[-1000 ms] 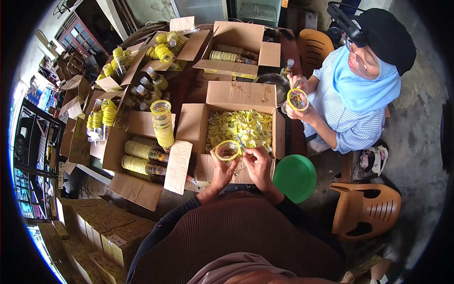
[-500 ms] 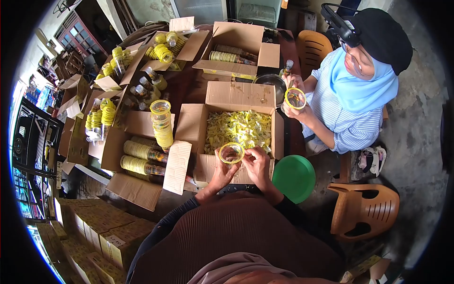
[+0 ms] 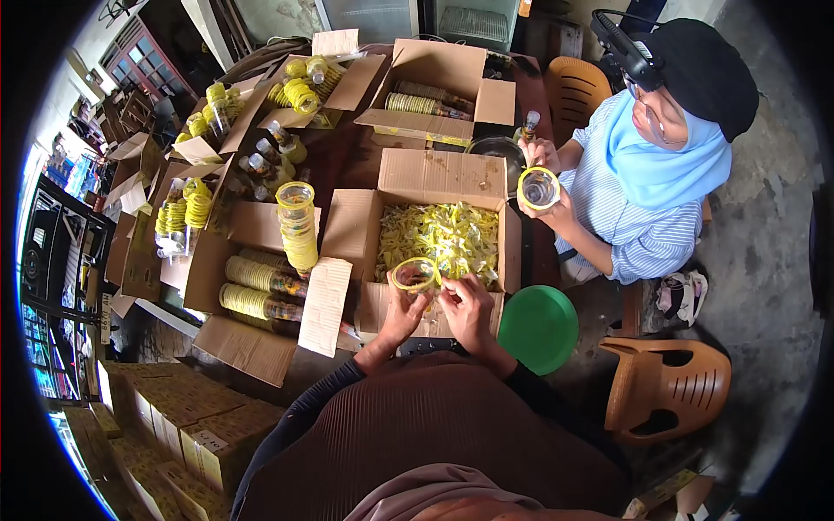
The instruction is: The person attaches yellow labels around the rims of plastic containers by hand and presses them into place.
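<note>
My left hand (image 3: 402, 314) is wrapped round a clear plastic cup (image 3: 415, 285) with a yellow rim, tilted a little with its mouth upward. At the cup's right side, my right hand (image 3: 467, 306) has its fingertips pinched together close to the rim; what they pinch is too small to make out. Both hands are over the near flap of an open cardboard box (image 3: 441, 178). Inside that box lies a heap of small yellow and white wrapped pieces (image 3: 443, 234). A tall stack of yellow-rimmed cups (image 3: 298, 230) stands left of my hands.
Across the table's right side a person (image 3: 638, 174) holds another yellow-rimmed cup (image 3: 539, 188). Open boxes of stacked cups (image 3: 252, 291) are on the left, another box (image 3: 434, 65) at the back. A green basin (image 3: 539, 328) and an orange chair (image 3: 669, 386) are to the right.
My left hand has turned the cup and shifted it slightly left. My right fingers have moved a little down beside it. The other person has tilted their cup's mouth toward me.
</note>
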A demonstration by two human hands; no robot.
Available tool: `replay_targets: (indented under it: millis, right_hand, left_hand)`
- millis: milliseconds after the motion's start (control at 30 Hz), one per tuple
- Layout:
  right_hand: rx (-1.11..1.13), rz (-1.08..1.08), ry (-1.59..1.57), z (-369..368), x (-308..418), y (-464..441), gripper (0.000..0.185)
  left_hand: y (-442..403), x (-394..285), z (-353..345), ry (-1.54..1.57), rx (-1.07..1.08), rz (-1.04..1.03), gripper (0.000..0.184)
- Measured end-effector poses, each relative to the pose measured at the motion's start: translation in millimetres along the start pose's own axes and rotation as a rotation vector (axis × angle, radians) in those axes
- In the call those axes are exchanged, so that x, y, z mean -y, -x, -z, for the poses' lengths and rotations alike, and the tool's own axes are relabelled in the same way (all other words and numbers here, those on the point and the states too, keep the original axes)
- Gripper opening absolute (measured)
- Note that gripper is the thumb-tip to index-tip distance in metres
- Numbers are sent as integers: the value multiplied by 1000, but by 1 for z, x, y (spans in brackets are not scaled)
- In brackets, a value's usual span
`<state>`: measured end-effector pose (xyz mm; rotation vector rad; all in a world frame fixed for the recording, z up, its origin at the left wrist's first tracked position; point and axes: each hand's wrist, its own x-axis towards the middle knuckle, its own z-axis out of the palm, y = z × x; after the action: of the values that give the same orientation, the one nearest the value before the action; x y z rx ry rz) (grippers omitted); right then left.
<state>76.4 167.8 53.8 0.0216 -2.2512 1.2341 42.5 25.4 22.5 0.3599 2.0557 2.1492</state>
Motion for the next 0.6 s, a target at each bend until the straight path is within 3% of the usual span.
replay_targets:
  millis: [100, 300, 467, 533, 600]
  right_hand:
    - [21, -69, -20, -6, -16, -3, 20]
    - [3, -115, -97, 7, -4, -4, 20]
    - [5, 19, -49, 4, 7, 1, 25]
    - [11, -9, -41, 0, 1, 0, 24]
    - [36, -54, -47, -1, 1, -6, 22]
  left_hand:
    - [5, 1, -3, -61, 68, 31, 54]
    - [-3, -1, 6, -65, -1, -9, 58]
    - [0, -2, 4, -61, -77, -25, 58]
    - [2, -6, 5, -119, -3, 56, 56]
    - [2, 1, 5, -90, 56, 3, 58]
